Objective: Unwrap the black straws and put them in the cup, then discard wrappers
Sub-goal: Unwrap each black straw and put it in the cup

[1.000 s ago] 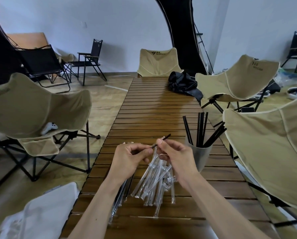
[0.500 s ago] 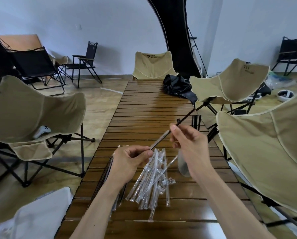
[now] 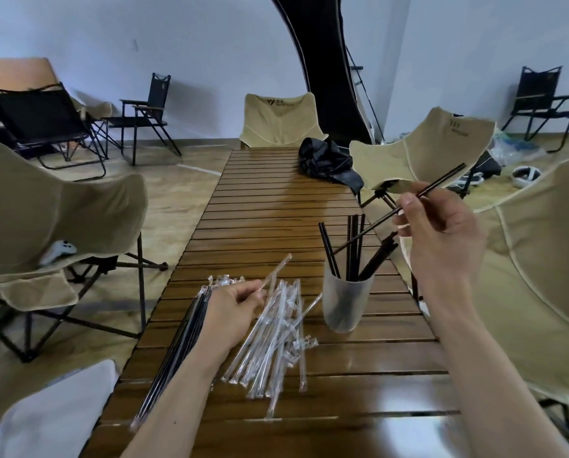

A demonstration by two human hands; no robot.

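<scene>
In the head view, the right hand (image 3: 441,233) pinches a bare black straw (image 3: 398,211) above the cup (image 3: 346,302) near the worktop's (image 3: 276,206) right edge. The left hand (image 3: 233,309) pinches the empty wrapper (image 3: 275,272) over the wrapper pile (image 3: 276,342). The step is loading; next, I think, the straw's low end must go into the cup mouth.
</scene>
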